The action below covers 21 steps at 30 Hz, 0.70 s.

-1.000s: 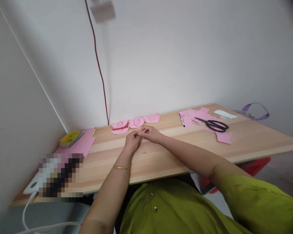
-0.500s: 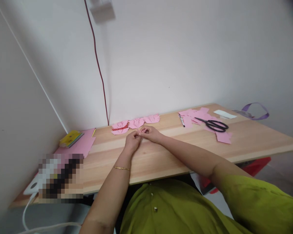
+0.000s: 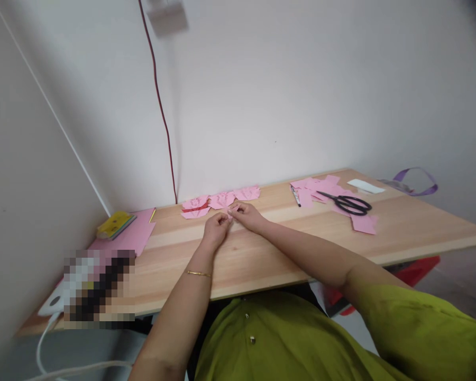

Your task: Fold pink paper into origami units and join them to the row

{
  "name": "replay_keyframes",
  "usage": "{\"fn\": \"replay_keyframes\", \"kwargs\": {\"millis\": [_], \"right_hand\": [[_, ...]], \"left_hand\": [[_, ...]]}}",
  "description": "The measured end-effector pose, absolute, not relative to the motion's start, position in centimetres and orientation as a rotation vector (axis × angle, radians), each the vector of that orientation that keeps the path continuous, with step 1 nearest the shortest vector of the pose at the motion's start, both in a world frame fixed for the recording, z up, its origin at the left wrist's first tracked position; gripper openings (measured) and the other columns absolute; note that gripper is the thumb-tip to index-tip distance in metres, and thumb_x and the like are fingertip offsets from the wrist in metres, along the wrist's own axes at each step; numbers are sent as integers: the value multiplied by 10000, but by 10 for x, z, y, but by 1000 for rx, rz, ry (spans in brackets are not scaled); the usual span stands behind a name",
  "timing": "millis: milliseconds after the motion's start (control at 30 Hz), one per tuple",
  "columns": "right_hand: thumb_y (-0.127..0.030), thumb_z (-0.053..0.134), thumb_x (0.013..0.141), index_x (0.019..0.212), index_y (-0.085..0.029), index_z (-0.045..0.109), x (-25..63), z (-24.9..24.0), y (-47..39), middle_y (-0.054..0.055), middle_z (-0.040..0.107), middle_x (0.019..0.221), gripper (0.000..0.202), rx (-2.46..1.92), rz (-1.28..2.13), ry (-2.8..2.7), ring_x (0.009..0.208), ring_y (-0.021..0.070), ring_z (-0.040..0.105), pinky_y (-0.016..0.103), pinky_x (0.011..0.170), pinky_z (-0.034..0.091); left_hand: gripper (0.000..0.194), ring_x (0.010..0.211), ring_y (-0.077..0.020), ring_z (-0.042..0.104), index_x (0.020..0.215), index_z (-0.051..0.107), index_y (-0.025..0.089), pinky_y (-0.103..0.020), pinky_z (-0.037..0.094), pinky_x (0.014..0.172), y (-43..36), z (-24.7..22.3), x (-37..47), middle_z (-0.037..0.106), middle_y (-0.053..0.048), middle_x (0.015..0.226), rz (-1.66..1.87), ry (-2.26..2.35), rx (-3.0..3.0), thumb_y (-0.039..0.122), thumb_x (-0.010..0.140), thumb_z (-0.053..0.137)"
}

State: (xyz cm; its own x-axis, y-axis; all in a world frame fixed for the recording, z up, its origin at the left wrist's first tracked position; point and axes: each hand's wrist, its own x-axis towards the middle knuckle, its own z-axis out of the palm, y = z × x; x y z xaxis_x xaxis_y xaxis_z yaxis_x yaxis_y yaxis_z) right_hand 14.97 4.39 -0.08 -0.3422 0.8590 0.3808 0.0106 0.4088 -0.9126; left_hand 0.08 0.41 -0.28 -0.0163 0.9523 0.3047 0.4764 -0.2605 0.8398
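Observation:
My left hand (image 3: 216,229) and my right hand (image 3: 247,216) meet over the middle of the wooden table (image 3: 246,259). Both have closed fingers pinching a small piece of pink paper (image 3: 230,215), mostly hidden by the fingertips. Just beyond them, folded pink paper shapes (image 3: 222,200) lie in a row by the wall, one with a red strip (image 3: 196,208) across it.
To the right, black scissors (image 3: 351,204) rest on pink scraps (image 3: 364,223) beside a marker (image 3: 295,196) and a white strip (image 3: 365,186). At left are pink sheets (image 3: 142,233), a yellow pad (image 3: 115,225), a pencil (image 3: 153,215) and a white power strip (image 3: 53,301).
My right hand has shifted slightly up and away from my left. Less of the pink paper shows between the fingers.

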Motion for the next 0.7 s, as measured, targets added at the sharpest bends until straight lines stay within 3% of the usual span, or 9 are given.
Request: {"fn": "replay_keyframes", "kwargs": {"millis": [200, 367, 533, 700], "right_hand": [[-444, 663, 692, 736, -152, 576, 148, -1, 43, 18, 584, 757, 308, -723, 1114, -1717, 709, 137, 531, 262, 668, 435], [-435, 632, 722, 740, -150, 569, 148, -2, 44, 23, 584, 775, 293, -705, 1112, -1736, 705, 134, 533, 267, 676, 440], [-419, 597, 754, 800, -144, 579, 148, -6, 47, 23, 590, 764, 279, -707, 1108, -1767, 664, 128, 535, 262, 635, 443], [-369, 591, 759, 846, -137, 601, 147, -12, 51, 49, 624, 843, 248, -690, 1067, -1820, 777, 158, 577, 289, 724, 461]], "left_hand": [[151, 555, -105, 435, 711, 629, 159, -225, 341, 552, 7, -6, -2, 526, 27, 598, 1274, 1476, 1679, 308, 703, 609], [155, 519, -94, 424, 700, 609, 158, -216, 343, 510, 6, -4, 1, 521, 22, 590, 1308, 1442, 1606, 313, 699, 611], [218, 546, -89, 463, 865, 622, 158, -207, 390, 515, 4, 2, 4, 569, -2, 699, 1370, 1396, 1541, 316, 718, 597], [209, 637, -107, 508, 842, 634, 156, -206, 430, 546, 4, 4, 3, 589, -25, 779, 1391, 1373, 1544, 309, 702, 607]]}}
